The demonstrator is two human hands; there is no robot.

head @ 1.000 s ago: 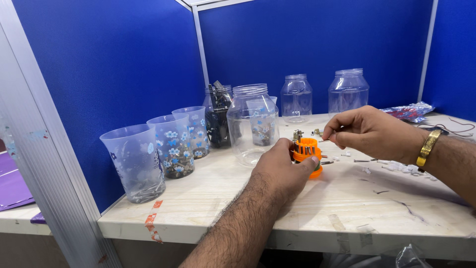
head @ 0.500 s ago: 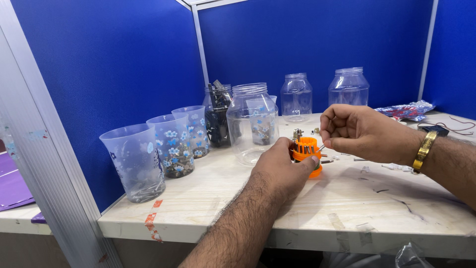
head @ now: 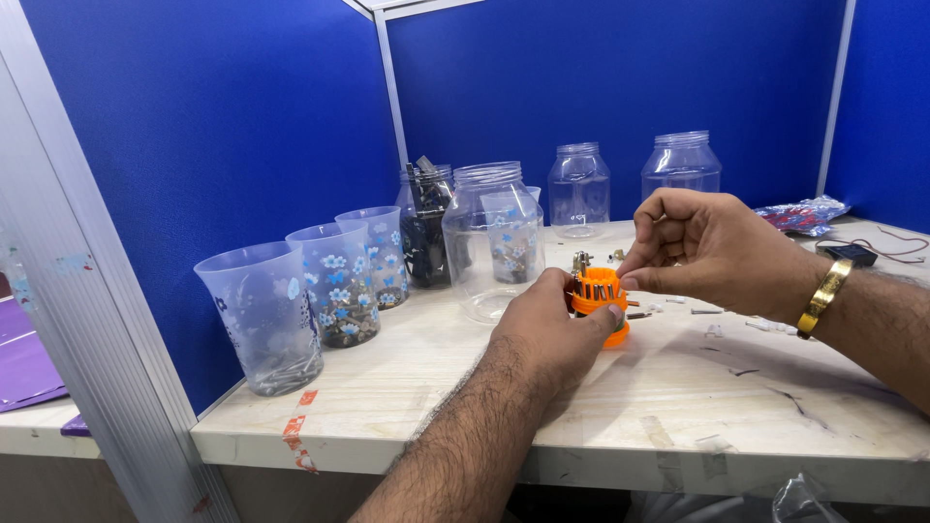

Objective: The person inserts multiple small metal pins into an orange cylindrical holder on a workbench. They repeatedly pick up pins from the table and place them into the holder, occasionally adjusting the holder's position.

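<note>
A small orange slotted holder [head: 599, 293] with metal bits standing in it sits on the pale wooden table [head: 678, 407]. My left hand [head: 549, 327] wraps around its near side and grips it. My right hand [head: 712, 244], with a gold bracelet [head: 821, 295] at the wrist, hovers just right of the holder. Its fingertips are pinched together at the holder's top edge; whether they hold a bit is hidden.
Three flowered plastic cups [head: 339, 281] line the left wall. Clear jars [head: 491, 237] stand behind the holder; a dark-filled jar [head: 426, 225] is among them. Small screws and bits [head: 712, 320] lie scattered to the right. A crumpled bag [head: 802, 215] and a black device [head: 851, 254] lie far right.
My right hand has come down and left, from above the table towards the top of the orange holder. My left hand has stayed on the holder.
</note>
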